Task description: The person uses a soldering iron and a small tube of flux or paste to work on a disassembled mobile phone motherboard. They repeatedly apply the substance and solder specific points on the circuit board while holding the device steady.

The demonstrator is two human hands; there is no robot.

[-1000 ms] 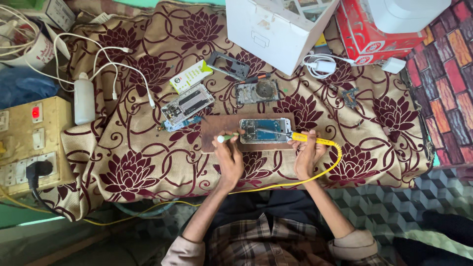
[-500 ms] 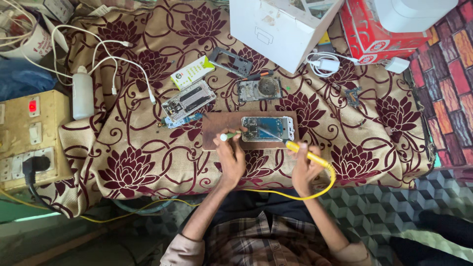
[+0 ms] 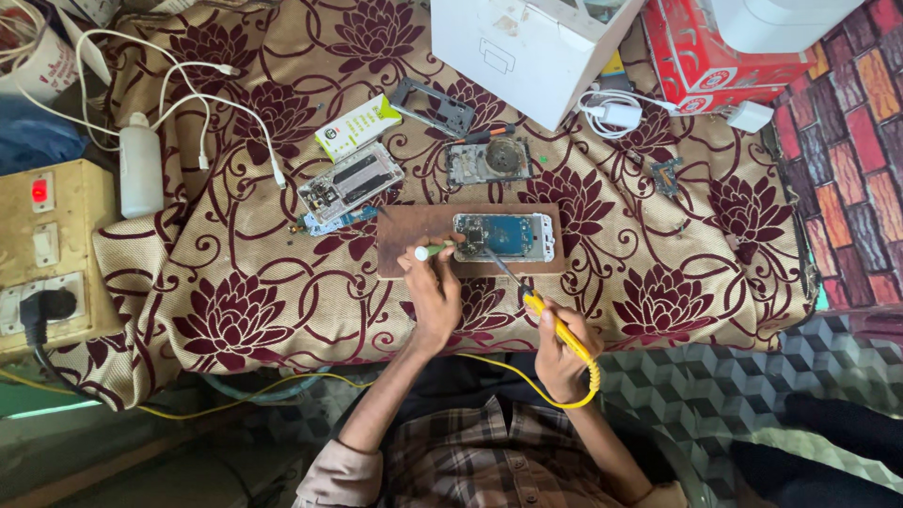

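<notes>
- On the flowered cloth (image 3: 235,310) in the head view, an opened phone (image 3: 503,236) lies on a brown board (image 3: 404,235), its back off and its blue inner parts bare.
- The left hand (image 3: 435,292) rests at the board's near edge, fingers pinched round a thin white-tipped tool (image 3: 431,251) whose point lies at the phone's left end.
- The right hand (image 3: 562,350) is closed round the yellow handle of a soldering iron (image 3: 546,315); the dark tip slants up and touches, or nearly touches, the phone's near edge. I cannot tell which.
- A yellow cord (image 3: 527,376) loops from the iron under the right wrist.
- Behind the board lie a second stripped phone (image 3: 350,181), a dark frame (image 3: 433,105), a round-coiled board (image 3: 489,162), a white bottle (image 3: 141,171), white cables (image 3: 188,103), a white box (image 3: 527,47) and a red carton (image 3: 715,56); a switch panel (image 3: 42,245) stands at the left.
- Progress, as I judge it: the phone is already open and its board exposed, and the work on its inside is under way; closing it up is left, since loose parts lie about.
- Against the frame half a second ago, the right hand has drawn back toward the body and lower, the iron now reaching in at a longer slant; a second ago it sat right at the phone's right end. The left hand and the phone have kept their places.
</notes>
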